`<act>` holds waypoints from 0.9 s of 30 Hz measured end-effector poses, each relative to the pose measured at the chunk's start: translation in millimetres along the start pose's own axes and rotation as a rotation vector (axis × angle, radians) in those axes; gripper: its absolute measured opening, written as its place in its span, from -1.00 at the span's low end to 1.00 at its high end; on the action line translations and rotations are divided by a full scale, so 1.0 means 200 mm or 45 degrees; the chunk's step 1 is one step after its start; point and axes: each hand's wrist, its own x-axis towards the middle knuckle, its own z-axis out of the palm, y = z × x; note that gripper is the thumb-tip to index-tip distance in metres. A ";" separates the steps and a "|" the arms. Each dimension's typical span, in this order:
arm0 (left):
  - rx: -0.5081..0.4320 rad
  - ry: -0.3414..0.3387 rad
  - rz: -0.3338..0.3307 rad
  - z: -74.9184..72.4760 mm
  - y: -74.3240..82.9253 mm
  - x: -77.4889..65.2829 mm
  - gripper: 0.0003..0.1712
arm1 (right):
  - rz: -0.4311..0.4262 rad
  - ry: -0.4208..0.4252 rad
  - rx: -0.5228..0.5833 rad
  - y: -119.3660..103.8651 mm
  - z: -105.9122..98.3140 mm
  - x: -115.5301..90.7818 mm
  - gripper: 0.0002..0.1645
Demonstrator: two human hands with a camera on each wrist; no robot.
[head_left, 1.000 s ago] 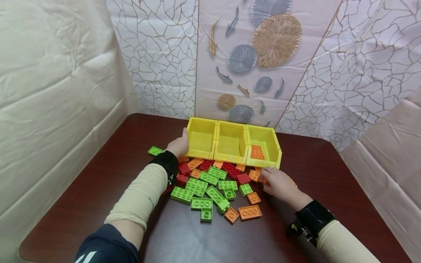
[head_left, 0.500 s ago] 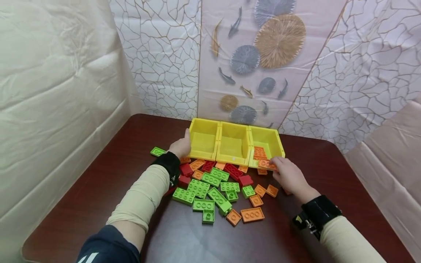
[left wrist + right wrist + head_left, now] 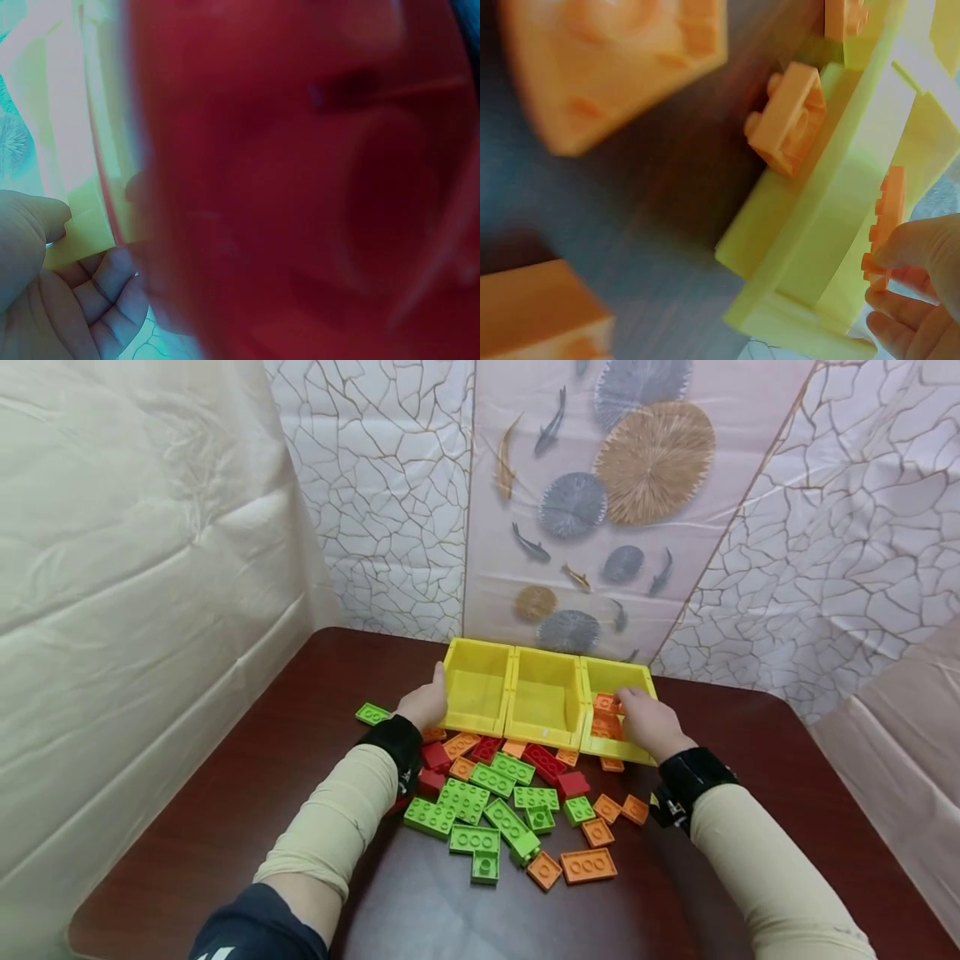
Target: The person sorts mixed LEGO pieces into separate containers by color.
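Note:
Three joined yellow bins (image 3: 474, 725) stand near the far edge of the table. At their left end, my left hand (image 3: 423, 703) grips the side wall, thumb up along the rim; the left wrist view shows the thumb and curled fingers around its edge. My right hand (image 3: 651, 723) is over the right-hand bin. It pinches an orange building brick (image 3: 889, 210) between thumb and fingers, inside that bin's walls. Other orange bricks (image 3: 604, 727) lie in the same bin, partly hidden by the hand.
Green bricks (image 3: 463, 800), red bricks (image 3: 543, 762) and orange bricks (image 3: 588, 865) lie scattered in front of the bins. One green brick (image 3: 372, 714) lies left of my left hand. A blurred red brick (image 3: 300, 187) fills much of the left wrist view.
My right hand picked up an orange brick from the table at the right and carried it up and left into the right-hand bin. The left hand keeps its grip; the view shifted slightly.

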 end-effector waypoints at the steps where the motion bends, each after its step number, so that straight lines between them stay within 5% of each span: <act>1: -0.005 0.000 -0.009 0.00 0.01 -0.01 -0.41 | 0.004 -0.015 0.003 0.00 0.00 0.02 -0.69; 6: 0.072 -0.020 0.012 0.01 0.02 -0.03 -0.40 | 0.000 -0.080 0.039 0.02 0.04 0.08 -0.79; 17: -0.131 0.007 -0.107 0.02 0.04 -0.03 -0.09 | -0.069 -0.080 0.223 0.11 0.16 0.15 -0.84; 27: -0.201 0.031 -0.163 -0.01 0.01 -0.05 0.00 | -0.070 -0.132 0.355 0.04 0.08 0.10 -0.84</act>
